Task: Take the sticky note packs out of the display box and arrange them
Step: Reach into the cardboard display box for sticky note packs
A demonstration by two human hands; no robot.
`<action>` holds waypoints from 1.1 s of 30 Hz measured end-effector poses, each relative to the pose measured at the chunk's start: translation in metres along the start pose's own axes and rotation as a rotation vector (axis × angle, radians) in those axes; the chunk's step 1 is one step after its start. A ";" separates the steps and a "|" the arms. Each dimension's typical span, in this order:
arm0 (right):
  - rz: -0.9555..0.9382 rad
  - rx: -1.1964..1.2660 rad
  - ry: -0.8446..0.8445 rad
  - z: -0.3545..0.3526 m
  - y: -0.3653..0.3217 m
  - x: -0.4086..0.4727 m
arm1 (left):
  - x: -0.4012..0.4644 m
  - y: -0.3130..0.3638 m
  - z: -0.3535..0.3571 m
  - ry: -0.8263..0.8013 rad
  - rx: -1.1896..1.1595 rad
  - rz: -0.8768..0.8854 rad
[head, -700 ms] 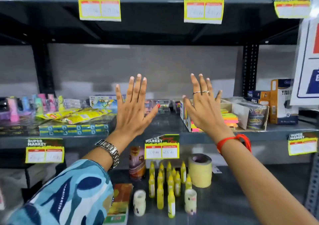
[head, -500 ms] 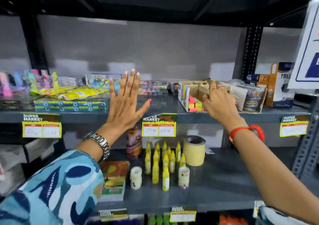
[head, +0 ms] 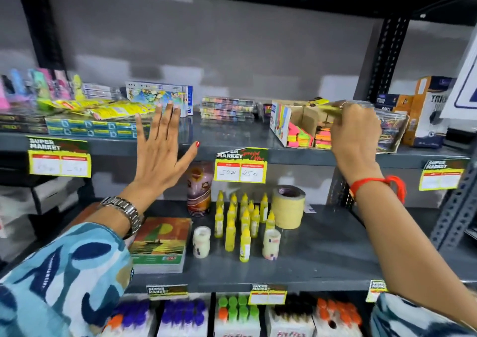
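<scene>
Sticky note pack (head: 325, 108) pinched in right hand (head: 355, 132) fingers above display box (head: 289, 119); left hand (head: 160, 150) splayed; tag (head: 241, 165) reads "SUPER MARKET".

i'm seeing a matt grey painted metal shelf (head: 232, 136), a plain brown cardboard display box (head: 300, 119) showing neon paper sticky note packs (head: 300, 137), and my right hand (head: 355, 130) is gripping a glossy clear-wrapped yellow pack (head: 327, 109); my polished steel link watch (head: 126, 212) is shining.

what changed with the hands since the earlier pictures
The right hand went from raised and open down into the display box and now lifts a yellow sticky note pack out. The left hand stayed open and empty; the shelf goods did not move.
</scene>
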State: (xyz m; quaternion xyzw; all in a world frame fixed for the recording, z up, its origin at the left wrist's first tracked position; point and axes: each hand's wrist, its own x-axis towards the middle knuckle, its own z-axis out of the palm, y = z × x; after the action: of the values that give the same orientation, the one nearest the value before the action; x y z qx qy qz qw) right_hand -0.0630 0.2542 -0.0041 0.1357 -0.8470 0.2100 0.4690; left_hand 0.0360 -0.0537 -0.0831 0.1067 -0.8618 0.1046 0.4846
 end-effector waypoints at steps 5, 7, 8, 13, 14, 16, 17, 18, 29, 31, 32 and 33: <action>-0.249 0.221 0.314 0.011 -0.047 0.006 | -0.020 -0.017 0.011 0.045 -0.022 -0.100; -0.369 0.289 0.211 0.022 -0.077 0.009 | -0.020 -0.022 0.015 0.056 -0.031 -0.103; -0.405 0.280 0.139 0.029 -0.091 0.010 | -0.019 -0.023 0.015 0.067 -0.032 -0.101; -0.482 0.042 -0.240 0.069 -0.145 0.004 | -0.016 -0.022 0.022 0.155 -0.042 -0.140; -0.489 0.028 -0.282 0.077 -0.150 0.004 | -0.017 -0.021 0.024 0.175 -0.044 -0.147; -0.492 0.050 -0.376 0.092 -0.157 0.005 | -0.018 -0.023 0.028 0.198 -0.032 -0.139; -0.478 0.102 -0.447 0.096 -0.159 0.006 | -0.018 -0.024 0.029 0.205 -0.018 -0.129; -0.457 0.175 -0.530 0.099 -0.159 0.008 | -0.018 -0.024 0.030 0.211 -0.006 -0.122; -0.301 0.354 -0.111 0.043 -0.099 -0.003 | -0.017 -0.017 0.035 0.285 -0.046 -0.164; -0.235 0.347 0.010 0.025 -0.080 -0.006 | -0.017 -0.014 0.033 0.282 -0.056 -0.178; -0.185 0.313 0.045 0.017 -0.071 -0.006 | -0.017 -0.014 0.033 0.278 -0.056 -0.184; -0.128 0.251 0.054 0.012 -0.060 -0.005 | -0.017 -0.013 0.032 0.272 -0.055 -0.192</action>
State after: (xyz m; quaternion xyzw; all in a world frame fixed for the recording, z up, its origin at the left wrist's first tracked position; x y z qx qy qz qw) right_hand -0.0432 0.1959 -0.0005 0.2415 -0.7908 0.2875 0.4835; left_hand 0.0220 -0.0737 -0.1128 0.1600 -0.7767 0.0477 0.6073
